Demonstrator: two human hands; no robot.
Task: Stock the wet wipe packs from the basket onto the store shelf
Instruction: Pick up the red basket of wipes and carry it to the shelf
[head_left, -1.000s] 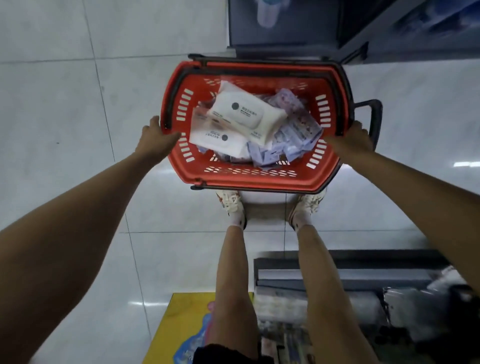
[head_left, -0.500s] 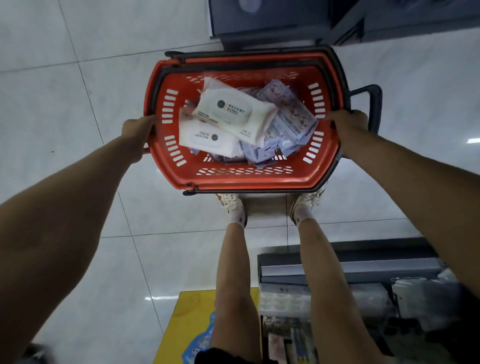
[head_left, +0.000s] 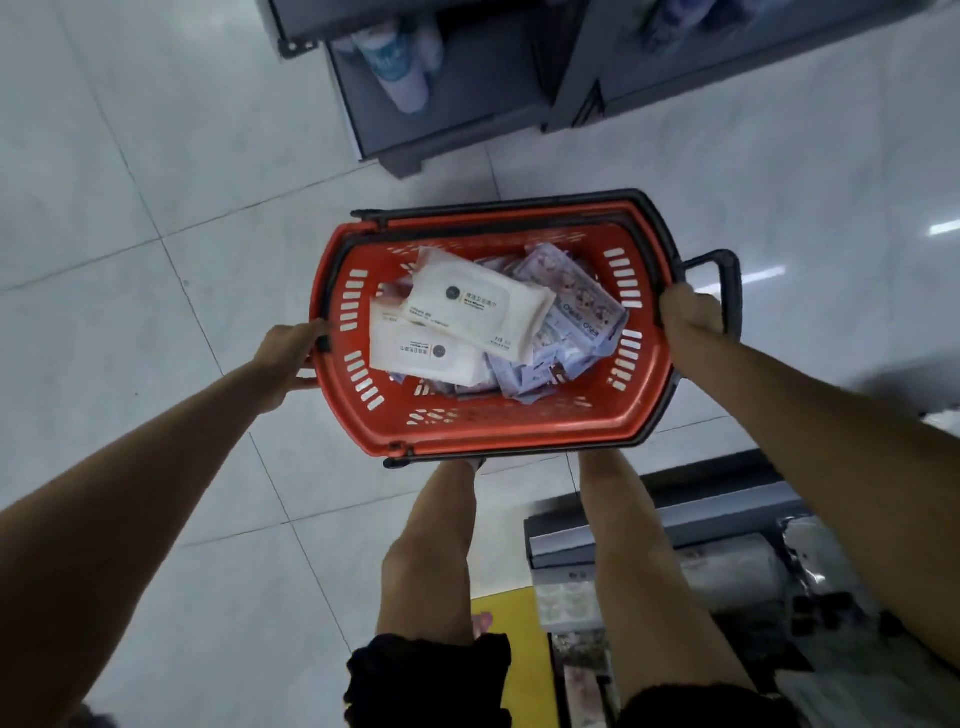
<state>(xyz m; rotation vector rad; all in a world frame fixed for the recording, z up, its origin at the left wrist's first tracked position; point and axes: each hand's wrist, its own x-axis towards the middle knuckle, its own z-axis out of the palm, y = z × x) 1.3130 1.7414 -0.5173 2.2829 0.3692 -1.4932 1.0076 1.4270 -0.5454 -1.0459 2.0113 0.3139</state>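
Gripping one basket with two white packs: left hand, right hand.

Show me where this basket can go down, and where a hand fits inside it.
Bare floor tiles left of the basket, out from the grey shelf unit. Inside, only a strip along the near wall is free; white packs and lilac packs crowd the rest. The low shelf crowds the near right.
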